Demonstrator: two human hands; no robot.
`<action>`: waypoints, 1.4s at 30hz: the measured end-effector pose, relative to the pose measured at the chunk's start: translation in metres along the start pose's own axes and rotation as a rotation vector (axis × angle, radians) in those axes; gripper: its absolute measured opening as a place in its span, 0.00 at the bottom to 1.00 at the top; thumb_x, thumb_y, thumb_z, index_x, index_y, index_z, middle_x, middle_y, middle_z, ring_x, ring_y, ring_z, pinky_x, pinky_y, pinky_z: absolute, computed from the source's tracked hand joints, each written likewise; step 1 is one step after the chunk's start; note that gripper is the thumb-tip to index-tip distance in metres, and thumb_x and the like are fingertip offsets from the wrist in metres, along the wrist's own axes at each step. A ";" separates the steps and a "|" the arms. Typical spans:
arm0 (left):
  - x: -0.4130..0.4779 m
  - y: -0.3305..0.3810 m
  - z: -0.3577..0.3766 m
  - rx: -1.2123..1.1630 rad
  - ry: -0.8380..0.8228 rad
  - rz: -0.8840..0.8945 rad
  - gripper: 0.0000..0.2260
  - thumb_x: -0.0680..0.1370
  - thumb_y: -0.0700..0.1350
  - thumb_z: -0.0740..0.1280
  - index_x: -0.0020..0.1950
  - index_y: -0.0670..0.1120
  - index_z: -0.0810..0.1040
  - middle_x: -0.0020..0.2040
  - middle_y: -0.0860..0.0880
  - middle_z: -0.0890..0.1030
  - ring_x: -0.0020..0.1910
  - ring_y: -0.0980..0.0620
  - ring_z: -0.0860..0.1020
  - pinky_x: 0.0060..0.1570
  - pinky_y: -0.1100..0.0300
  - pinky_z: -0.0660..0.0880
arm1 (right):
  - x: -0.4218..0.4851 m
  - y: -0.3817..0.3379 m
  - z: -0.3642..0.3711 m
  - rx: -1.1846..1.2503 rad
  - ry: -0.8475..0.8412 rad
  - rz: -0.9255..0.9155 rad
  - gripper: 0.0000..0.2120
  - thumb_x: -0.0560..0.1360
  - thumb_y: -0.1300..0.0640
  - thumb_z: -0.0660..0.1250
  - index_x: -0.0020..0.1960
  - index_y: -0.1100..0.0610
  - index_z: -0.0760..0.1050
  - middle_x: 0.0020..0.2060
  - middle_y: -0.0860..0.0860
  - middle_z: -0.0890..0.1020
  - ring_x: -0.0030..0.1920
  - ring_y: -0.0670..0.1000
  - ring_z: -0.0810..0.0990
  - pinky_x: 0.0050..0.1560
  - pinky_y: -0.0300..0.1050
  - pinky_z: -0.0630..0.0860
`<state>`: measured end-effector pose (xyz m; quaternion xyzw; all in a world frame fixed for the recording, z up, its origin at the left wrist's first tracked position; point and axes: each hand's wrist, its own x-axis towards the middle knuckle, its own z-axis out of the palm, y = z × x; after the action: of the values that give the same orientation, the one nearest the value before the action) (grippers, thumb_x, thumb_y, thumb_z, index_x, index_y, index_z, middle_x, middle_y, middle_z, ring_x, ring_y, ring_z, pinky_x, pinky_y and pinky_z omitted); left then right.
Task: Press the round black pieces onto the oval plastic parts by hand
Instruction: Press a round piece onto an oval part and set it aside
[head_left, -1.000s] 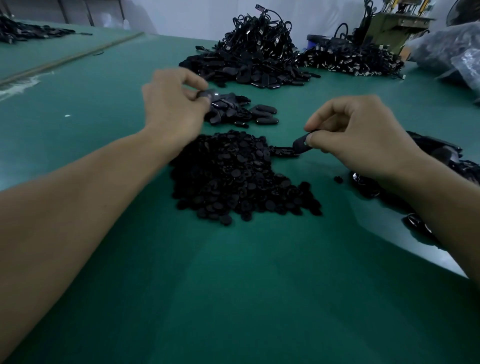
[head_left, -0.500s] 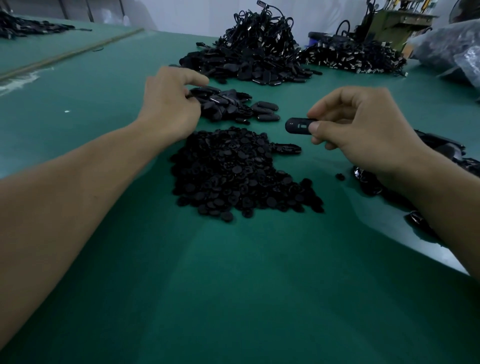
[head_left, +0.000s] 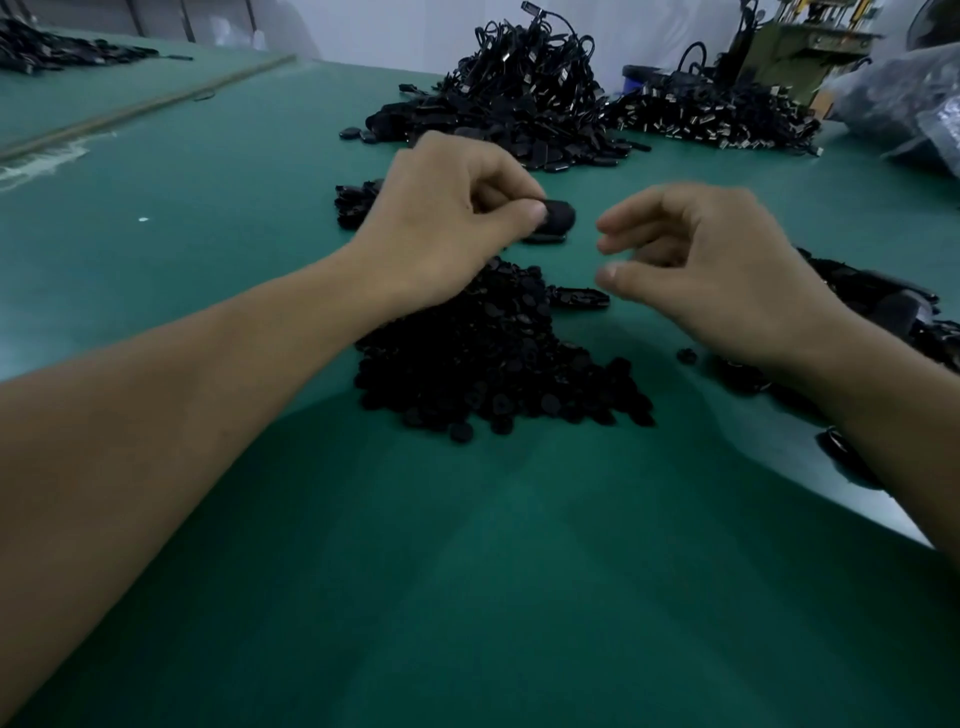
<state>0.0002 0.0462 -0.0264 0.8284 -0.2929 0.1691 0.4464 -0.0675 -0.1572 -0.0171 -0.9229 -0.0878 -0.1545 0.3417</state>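
green mat (head_left: 467, 571), seemingly smooth black oval part (head_left: 560, 215)

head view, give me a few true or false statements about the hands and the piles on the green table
1. The left hand pinches an oval plastic part between thumb and fingers. True.
2. The right hand holds a round black piece. False: its fingers are curled apart with nothing visible between them.
3. The pile of round black pieces lies near the middle of the green table, partly under the left wrist. True.
4. The two hands touch each other. False: a gap of table shows between them.
5. The tangled heap of corded parts sits nearer the person than the round pieces. False: it lies farther back.
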 end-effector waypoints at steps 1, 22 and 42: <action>0.001 -0.002 -0.001 0.005 0.041 -0.022 0.04 0.77 0.44 0.72 0.44 0.53 0.82 0.38 0.58 0.82 0.32 0.67 0.76 0.39 0.73 0.71 | 0.000 0.001 -0.001 -0.134 -0.066 -0.019 0.13 0.75 0.53 0.75 0.58 0.48 0.80 0.49 0.42 0.83 0.48 0.43 0.83 0.48 0.28 0.75; 0.002 -0.010 -0.007 -0.001 0.195 -0.167 0.11 0.76 0.43 0.71 0.34 0.55 0.80 0.29 0.59 0.81 0.30 0.63 0.78 0.40 0.69 0.74 | 0.006 0.007 0.004 -0.193 0.035 0.121 0.12 0.78 0.65 0.65 0.58 0.55 0.81 0.46 0.51 0.84 0.48 0.48 0.83 0.57 0.40 0.77; 0.002 -0.010 -0.007 -0.030 0.232 -0.207 0.11 0.75 0.43 0.71 0.35 0.55 0.80 0.28 0.60 0.81 0.31 0.62 0.79 0.34 0.70 0.73 | 0.006 -0.003 0.012 -0.275 -0.123 -0.073 0.15 0.81 0.64 0.59 0.60 0.52 0.80 0.53 0.46 0.83 0.50 0.42 0.78 0.46 0.19 0.66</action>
<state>0.0082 0.0556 -0.0279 0.8224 -0.1551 0.2124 0.5045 -0.0596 -0.1464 -0.0219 -0.9648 -0.1200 -0.1206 0.2004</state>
